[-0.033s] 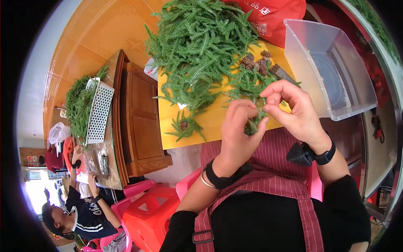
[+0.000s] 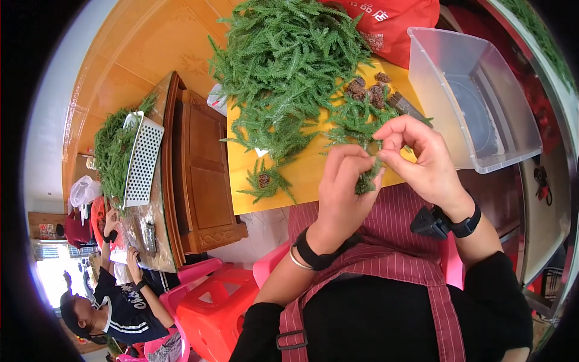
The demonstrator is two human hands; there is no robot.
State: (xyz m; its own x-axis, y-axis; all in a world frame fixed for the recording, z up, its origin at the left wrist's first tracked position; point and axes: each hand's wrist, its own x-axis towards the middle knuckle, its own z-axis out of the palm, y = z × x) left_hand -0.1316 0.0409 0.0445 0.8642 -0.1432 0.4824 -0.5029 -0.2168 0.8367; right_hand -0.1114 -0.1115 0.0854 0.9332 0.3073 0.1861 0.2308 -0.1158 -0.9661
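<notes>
My left hand (image 2: 345,196) is closed around a small artificial pine sprig (image 2: 367,179), whose green needles show between thumb and fingers. My right hand (image 2: 425,158) pinches at the sprig's upper end, its thumb and fingertips close beside the left fingers. What exactly sits between the right fingertips is too small to see. Just beyond both hands, more green sprigs (image 2: 356,123) lie on the yellow tabletop (image 2: 304,190), with several brown pine cones (image 2: 377,95) behind them. To the left, a finished-looking cluster of sprigs (image 2: 260,188) surrounds one pine cone.
A large heap of pine sprigs (image 2: 289,66) covers the table's far side. A clear plastic bin (image 2: 443,114) stands at right, behind it a red bag (image 2: 401,30). At left are a red stool (image 2: 208,308), a white perforated basket (image 2: 145,160) and a person (image 2: 126,301) at another table.
The fingers of my left hand have shifted slightly up and to the right, and the sprig in them has turned a little. My right hand is almost unmoved.
</notes>
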